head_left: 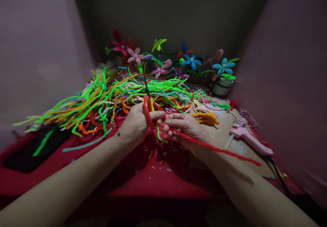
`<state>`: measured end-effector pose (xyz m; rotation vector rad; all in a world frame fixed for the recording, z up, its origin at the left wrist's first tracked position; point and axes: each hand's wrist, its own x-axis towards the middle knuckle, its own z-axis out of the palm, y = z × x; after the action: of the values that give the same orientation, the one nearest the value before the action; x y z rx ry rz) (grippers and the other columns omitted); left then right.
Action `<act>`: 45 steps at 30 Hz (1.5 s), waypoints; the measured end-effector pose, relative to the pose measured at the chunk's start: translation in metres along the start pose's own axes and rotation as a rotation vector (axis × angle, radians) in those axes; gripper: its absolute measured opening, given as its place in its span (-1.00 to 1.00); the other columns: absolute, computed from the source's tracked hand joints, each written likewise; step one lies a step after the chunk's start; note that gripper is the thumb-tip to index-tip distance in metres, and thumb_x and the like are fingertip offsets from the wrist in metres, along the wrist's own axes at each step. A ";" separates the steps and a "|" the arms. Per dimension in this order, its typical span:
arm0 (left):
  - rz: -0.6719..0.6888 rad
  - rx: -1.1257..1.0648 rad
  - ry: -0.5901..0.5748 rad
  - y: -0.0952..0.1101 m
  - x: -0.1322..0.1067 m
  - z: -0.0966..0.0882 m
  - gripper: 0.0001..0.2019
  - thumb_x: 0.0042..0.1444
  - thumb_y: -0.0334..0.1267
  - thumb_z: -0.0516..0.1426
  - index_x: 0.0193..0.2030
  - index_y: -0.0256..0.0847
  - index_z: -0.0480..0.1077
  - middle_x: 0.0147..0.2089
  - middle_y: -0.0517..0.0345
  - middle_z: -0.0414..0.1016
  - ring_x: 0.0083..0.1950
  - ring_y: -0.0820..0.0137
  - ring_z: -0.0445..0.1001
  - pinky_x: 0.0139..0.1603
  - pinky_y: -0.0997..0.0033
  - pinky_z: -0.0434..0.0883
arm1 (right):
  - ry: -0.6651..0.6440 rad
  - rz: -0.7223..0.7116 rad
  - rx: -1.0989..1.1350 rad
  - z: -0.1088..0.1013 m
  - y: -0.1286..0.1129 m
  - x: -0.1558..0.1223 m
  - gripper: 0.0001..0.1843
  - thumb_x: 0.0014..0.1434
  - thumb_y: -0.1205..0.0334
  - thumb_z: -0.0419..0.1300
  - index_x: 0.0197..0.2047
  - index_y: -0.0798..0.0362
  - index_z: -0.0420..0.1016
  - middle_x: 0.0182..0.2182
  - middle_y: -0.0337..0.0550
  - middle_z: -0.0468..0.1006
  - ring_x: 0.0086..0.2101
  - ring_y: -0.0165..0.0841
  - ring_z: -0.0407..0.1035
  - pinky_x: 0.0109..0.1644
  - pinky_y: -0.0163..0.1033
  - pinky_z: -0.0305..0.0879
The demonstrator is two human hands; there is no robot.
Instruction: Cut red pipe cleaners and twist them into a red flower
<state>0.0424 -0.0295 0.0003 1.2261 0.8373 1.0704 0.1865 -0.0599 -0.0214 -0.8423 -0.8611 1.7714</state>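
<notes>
My left hand (135,123) is closed around a pair of scissors (147,113) with red handles and a bit of yellow between them, dark blades pointing away from me. Its thumb and fingertips meet my right hand (187,126) in the middle of the view. There my right hand pinches a red pipe cleaner (217,148), whose long tail runs over the right wrist and forearm. The pinched end is partly hidden by the fingers. Just below the hands lies a short green pipe cleaner piece (160,136).
A heap of coloured pipe cleaners (87,104) spreads behind and left, partly over a dark flat object (35,152). Pipe cleaner flowers (159,69) stand at the back. Right are a cardboard sheet (217,111), an orange-yellow bundle (205,118), a pink glue gun (249,138) and a jar (222,85).
</notes>
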 end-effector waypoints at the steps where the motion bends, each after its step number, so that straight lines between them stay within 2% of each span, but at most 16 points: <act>1: 0.031 0.029 0.026 0.002 0.001 -0.001 -0.89 -0.11 -0.42 0.22 -0.43 -0.33 0.36 -0.59 0.23 0.39 -0.59 0.54 0.35 -0.56 0.58 0.29 | 0.006 0.017 -0.007 0.000 0.000 0.000 -0.86 -0.11 0.36 0.32 -0.45 0.17 0.42 -0.61 -0.23 0.49 -0.65 -0.55 0.30 -0.61 -0.47 0.19; 5: 0.091 0.080 0.027 0.006 0.004 -0.006 -0.86 -0.10 -0.41 0.22 -0.56 -0.33 0.32 -0.64 0.24 0.35 -0.60 0.56 0.33 -0.54 0.57 0.28 | 0.030 0.067 -0.033 0.003 -0.002 -0.002 -0.84 -0.16 0.37 0.33 -0.50 0.18 0.42 -0.67 -0.24 0.47 -0.68 -0.56 0.28 -0.58 -0.46 0.22; 8: 0.044 0.018 -0.017 -0.001 0.007 -0.011 -0.87 -0.09 -0.37 0.22 -0.52 -0.32 0.34 -0.63 0.24 0.35 -0.59 0.55 0.33 -0.53 0.55 0.26 | 0.012 0.036 -0.033 0.004 -0.001 -0.001 -0.81 -0.15 0.32 0.35 -0.44 0.17 0.43 -0.66 -0.23 0.48 -0.67 -0.53 0.30 -0.59 -0.45 0.21; 11: -0.023 -0.016 -0.115 -0.010 0.007 -0.013 -0.86 -0.09 -0.33 0.23 -0.49 -0.32 0.34 -0.62 0.25 0.34 -0.59 0.53 0.32 -0.53 0.53 0.25 | 0.004 -0.018 -0.053 0.004 0.003 0.000 -0.76 -0.09 0.21 0.35 -0.38 0.15 0.44 -0.64 -0.25 0.49 -0.68 -0.52 0.30 -0.65 -0.45 0.14; 13: -0.043 -0.008 -0.149 -0.013 0.006 -0.012 -0.84 -0.09 -0.29 0.24 -0.46 -0.31 0.35 -0.61 0.24 0.35 -0.58 0.52 0.33 -0.52 0.52 0.25 | 0.054 -0.068 -0.083 0.003 0.004 0.000 -0.75 -0.08 0.16 0.34 -0.42 0.14 0.42 -0.67 -0.27 0.47 -0.71 -0.54 0.25 -0.69 -0.47 0.08; 16: -0.038 0.061 -0.120 -0.007 0.004 -0.011 -0.80 -0.06 -0.21 0.23 -0.46 -0.29 0.33 -0.62 0.26 0.32 -0.60 0.54 0.27 -0.55 0.53 0.20 | 0.124 -0.092 -0.090 0.002 0.005 0.001 -0.76 -0.10 0.18 0.35 -0.46 0.12 0.39 -0.72 -0.32 0.43 -0.76 -0.55 0.21 -0.72 -0.48 0.05; 19: 0.047 0.316 -0.006 0.007 0.001 -0.015 -0.77 0.04 -0.16 0.15 -0.50 -0.25 0.27 -0.65 0.28 0.25 -0.64 0.56 0.18 -0.60 0.53 0.13 | 0.146 -0.115 -0.062 0.001 0.004 0.002 -0.79 -0.12 0.24 0.35 -0.42 0.11 0.42 -0.74 -0.34 0.43 -0.78 -0.56 0.21 -0.75 -0.50 0.02; 20: 0.112 0.439 0.044 0.010 0.000 -0.018 -0.77 0.06 -0.16 0.13 -0.50 -0.24 0.25 -0.66 0.30 0.22 -0.65 0.56 0.16 -0.61 0.53 0.12 | 0.162 -0.123 -0.058 0.000 0.003 0.002 -0.80 -0.12 0.26 0.34 -0.41 0.11 0.43 -0.74 -0.34 0.43 -0.78 -0.56 0.21 -0.75 -0.51 0.02; 22: 0.248 0.700 0.071 0.014 -0.002 -0.026 -0.83 0.07 -0.19 0.09 -0.43 -0.22 0.24 -0.61 0.28 0.24 -0.60 0.51 0.20 -0.57 0.50 0.16 | 0.200 -0.121 -0.053 -0.001 0.002 0.003 -0.83 -0.10 0.28 0.32 -0.40 0.12 0.45 -0.74 -0.32 0.43 -0.78 -0.56 0.21 -0.75 -0.51 0.02; 25: 0.440 1.251 -0.038 0.011 -0.007 -0.038 -0.93 0.08 -0.28 0.01 -0.31 -0.21 0.22 -0.46 0.17 0.32 -0.49 0.41 0.27 -0.47 0.42 0.22 | 0.254 -0.131 -0.039 -0.001 -0.002 0.003 -0.87 -0.09 0.30 0.29 -0.41 0.12 0.46 -0.75 -0.32 0.42 -0.78 -0.56 0.21 -0.75 -0.51 0.05; 27: 0.459 1.592 -0.119 0.006 -0.010 -0.041 -0.91 0.11 -0.34 -0.06 -0.28 -0.23 0.22 -0.41 0.08 0.35 -0.44 0.33 0.30 -0.45 0.36 0.21 | 0.289 -0.157 -0.030 0.000 -0.005 0.002 -0.90 -0.10 0.33 0.28 -0.43 0.13 0.47 -0.76 -0.32 0.40 -0.78 -0.56 0.20 -0.74 -0.50 0.06; 29: 0.443 1.797 -0.169 0.002 -0.013 -0.043 -0.85 0.12 -0.41 -0.12 -0.28 -0.25 0.24 -0.40 0.02 0.36 -0.42 0.28 0.32 -0.43 0.33 0.21 | 0.317 -0.167 -0.028 0.001 -0.007 0.000 -0.92 -0.10 0.34 0.27 -0.45 0.14 0.47 -0.77 -0.31 0.39 -0.77 -0.57 0.20 -0.74 -0.50 0.06; 32: 0.422 1.888 -0.194 -0.003 -0.013 -0.045 -0.80 0.13 -0.45 -0.16 -0.28 -0.26 0.25 -0.40 0.01 0.36 -0.41 0.29 0.34 -0.42 0.34 0.22 | 0.322 -0.183 -0.041 0.004 -0.009 -0.003 -0.90 -0.11 0.30 0.28 -0.49 0.13 0.45 -0.77 -0.30 0.39 -0.77 -0.57 0.18 -0.76 -0.51 0.02; 40: 0.379 1.867 -0.185 -0.004 -0.011 -0.047 -0.76 0.16 -0.44 -0.18 -0.25 -0.27 0.29 -0.39 -0.01 0.37 -0.42 0.27 0.32 -0.43 0.34 0.20 | 0.351 -0.161 -0.055 0.003 -0.011 -0.001 -0.93 -0.15 0.36 0.26 -0.49 0.13 0.44 -0.77 -0.31 0.39 -0.78 -0.58 0.17 -0.75 -0.51 0.06; 45: 0.314 1.914 -0.188 0.000 -0.013 -0.042 -0.75 0.18 -0.44 -0.19 -0.20 -0.31 0.28 -0.37 -0.01 0.38 -0.40 0.28 0.36 -0.42 0.36 0.21 | 0.292 -0.182 -0.036 -0.001 -0.010 0.001 -0.88 -0.17 0.33 0.31 -0.47 0.12 0.48 -0.76 -0.36 0.37 -0.77 -0.59 0.18 -0.74 -0.51 0.05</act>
<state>-0.0009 -0.0289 -0.0081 2.9987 1.5731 0.0154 0.1913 -0.0554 -0.0134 -0.9857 -0.7526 1.4359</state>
